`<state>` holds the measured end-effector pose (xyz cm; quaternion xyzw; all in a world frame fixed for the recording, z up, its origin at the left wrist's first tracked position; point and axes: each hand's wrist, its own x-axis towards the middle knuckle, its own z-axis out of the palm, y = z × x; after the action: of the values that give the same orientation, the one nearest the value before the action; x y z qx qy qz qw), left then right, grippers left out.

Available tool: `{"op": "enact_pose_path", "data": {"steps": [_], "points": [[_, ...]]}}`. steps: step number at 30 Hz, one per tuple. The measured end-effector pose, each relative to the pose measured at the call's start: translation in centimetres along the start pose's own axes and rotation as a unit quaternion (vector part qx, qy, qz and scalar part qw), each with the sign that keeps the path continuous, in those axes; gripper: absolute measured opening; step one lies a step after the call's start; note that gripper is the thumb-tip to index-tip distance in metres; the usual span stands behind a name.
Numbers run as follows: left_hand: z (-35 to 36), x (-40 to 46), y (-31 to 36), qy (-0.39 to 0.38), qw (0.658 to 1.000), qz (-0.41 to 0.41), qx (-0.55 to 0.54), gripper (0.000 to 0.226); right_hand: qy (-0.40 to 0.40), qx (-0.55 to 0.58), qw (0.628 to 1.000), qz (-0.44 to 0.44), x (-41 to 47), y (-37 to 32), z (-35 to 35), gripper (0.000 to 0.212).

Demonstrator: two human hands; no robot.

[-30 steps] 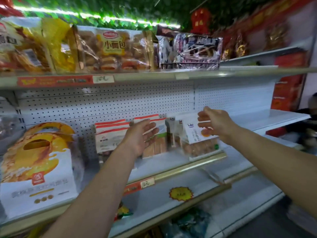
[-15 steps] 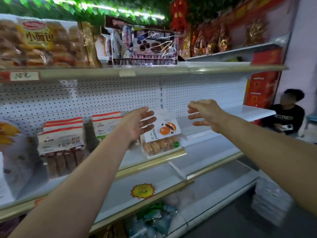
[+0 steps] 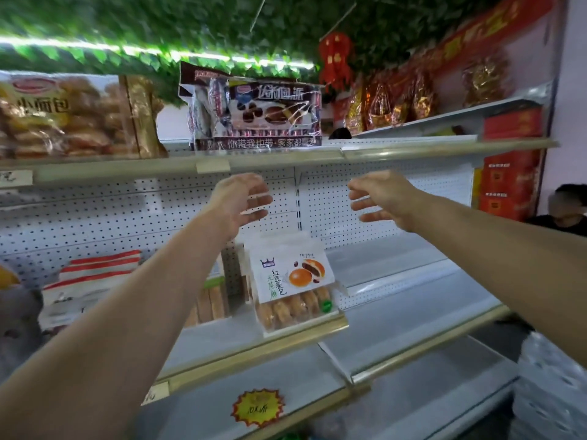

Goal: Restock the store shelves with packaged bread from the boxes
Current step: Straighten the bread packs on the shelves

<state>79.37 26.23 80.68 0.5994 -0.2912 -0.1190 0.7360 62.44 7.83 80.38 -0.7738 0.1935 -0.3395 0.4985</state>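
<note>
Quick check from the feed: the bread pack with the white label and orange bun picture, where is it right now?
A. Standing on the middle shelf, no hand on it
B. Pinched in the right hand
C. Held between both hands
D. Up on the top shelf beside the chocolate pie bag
A: the bread pack stands at the front edge of the middle shelf, while the left hand and right hand are raised above it, fingers spread, holding nothing.

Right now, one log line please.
left hand open | right hand open | bread pack upright on shelf, not held
</note>
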Motion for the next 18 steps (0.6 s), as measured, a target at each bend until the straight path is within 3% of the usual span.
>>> {"op": "enact_pose_path", "data": {"steps": [4, 12, 18], "points": [[0.6, 4.0, 0.8, 0.024, 0.999, 0.036, 0.022, 0.021, -0.017, -0.004, 0.999, -0.045, 5.8, -0.8, -0.6, 0.030], [1.9, 11.2, 1.8, 0.090, 0.993, 0.081, 0.011, 0.018, -0.053, 0.013, 0.996, -0.073, 16.0, -1.0, -1.6, 0.014], [2.6, 13.9, 1.8, 0.129, 0.979, 0.132, 0.090, 0.030, -0.057, 0.010, 0.993, -0.100, 21.9, -0.8, -2.0, 0.025]]}}
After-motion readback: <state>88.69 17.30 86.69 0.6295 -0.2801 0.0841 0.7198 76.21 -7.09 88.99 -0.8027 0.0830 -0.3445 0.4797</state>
